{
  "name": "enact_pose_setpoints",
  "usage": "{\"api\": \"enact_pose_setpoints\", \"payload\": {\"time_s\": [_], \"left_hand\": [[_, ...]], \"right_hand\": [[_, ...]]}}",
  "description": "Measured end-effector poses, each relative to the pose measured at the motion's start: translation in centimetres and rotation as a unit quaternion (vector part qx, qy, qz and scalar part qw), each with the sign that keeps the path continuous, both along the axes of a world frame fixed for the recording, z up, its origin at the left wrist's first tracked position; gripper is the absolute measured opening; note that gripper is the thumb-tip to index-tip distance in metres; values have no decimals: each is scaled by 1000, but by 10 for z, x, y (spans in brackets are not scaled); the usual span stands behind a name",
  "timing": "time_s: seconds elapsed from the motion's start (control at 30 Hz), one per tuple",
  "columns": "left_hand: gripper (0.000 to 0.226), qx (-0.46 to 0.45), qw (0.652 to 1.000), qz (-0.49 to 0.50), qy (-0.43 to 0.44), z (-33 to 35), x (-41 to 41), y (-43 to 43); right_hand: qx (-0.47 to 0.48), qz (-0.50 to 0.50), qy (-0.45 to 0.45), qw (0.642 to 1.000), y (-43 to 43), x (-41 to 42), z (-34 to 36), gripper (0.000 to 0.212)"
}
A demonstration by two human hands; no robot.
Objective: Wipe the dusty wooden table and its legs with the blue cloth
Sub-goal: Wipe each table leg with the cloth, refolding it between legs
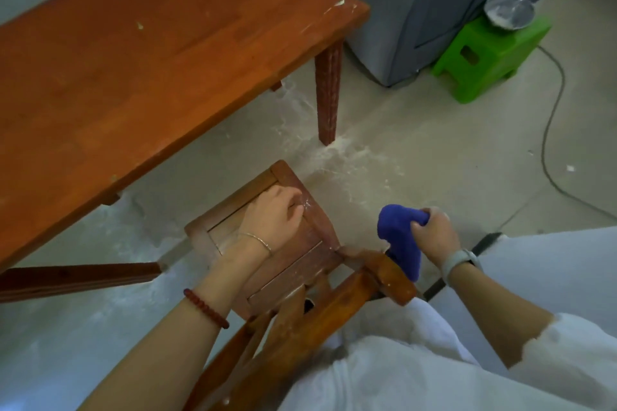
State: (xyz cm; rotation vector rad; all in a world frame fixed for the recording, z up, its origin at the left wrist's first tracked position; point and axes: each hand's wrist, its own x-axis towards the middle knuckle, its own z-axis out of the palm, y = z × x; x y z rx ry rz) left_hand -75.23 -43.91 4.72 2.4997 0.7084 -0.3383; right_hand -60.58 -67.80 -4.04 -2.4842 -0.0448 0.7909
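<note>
One blue cloth (397, 237), bunched and deep blue, hung from the right hand (430, 237), whose fingers gripped its top. It was beside a wooden chair (287, 257), well apart from the one table (133, 60). Two table legs (329, 93) showed, dusted white. The left hand (277, 213) lay on the chair seat, fingers curled, their tips hidden.

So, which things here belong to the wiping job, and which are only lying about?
Job: cloth in right hand; table; its leg.
Lying about: chair under left hand (not named in the task); stool; bowl; sofa; cable.
</note>
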Motion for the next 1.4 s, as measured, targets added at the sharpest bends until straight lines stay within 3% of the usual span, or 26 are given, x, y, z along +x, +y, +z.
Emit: {"api": "enact_pose_setpoints", "payload": {"time_s": [0.33,0.57,0.6,0.63,0.73,0.77,0.83,0.9,0.97,1.07,1.17,1.2,1.27,1.33,1.4], "left_hand": [[35,-12,989,86,116,-25,147,-15],[40,-130,957,238,103,-50,236,-23],[41,-179,930,310,86,-57,247,-22],[41,-248,879,403,57,-65,258,-22],[36,-484,629,607,-45,-85,290,-25],[40,-524,580,622,-51,-94,299,-26],[59,-560,537,627,-66,-120,315,-24],[68,-543,541,636,-83,-147,328,-21],[60,-528,536,646,-128,-171,336,-17],[46,-532,454,689,-190,-204,347,-14],[51,-576,387,674,-255,-240,366,-14],[53,-582,381,661,-283,-250,376,-15],[51,-536,403,662,-335,-273,403,-11],[42,-429,445,697,-363,-293,430,-5],[20,-323,497,709,-383,-314,451,3]], "right_hand": [[50,165,70,983,38,163,-15,29],[81,205,92,971,86,241,-7,18],[83,219,95,967,94,249,-6,15],[85,237,92,963,103,257,-6,13],[102,277,72,953,131,278,-18,17],[104,288,69,949,139,285,-25,18],[114,318,90,937,157,298,-44,16],[124,340,130,923,173,309,-67,16],[127,353,176,910,186,322,-86,14],[130,363,263,885,197,342,-111,10],[145,408,284,856,202,370,-145,22],[153,420,282,849,205,382,-158,22],[165,454,282,829,213,407,-186,25],[177,478,299,807,224,431,-213,54],[198,484,323,789,239,448,-237,64]]}}
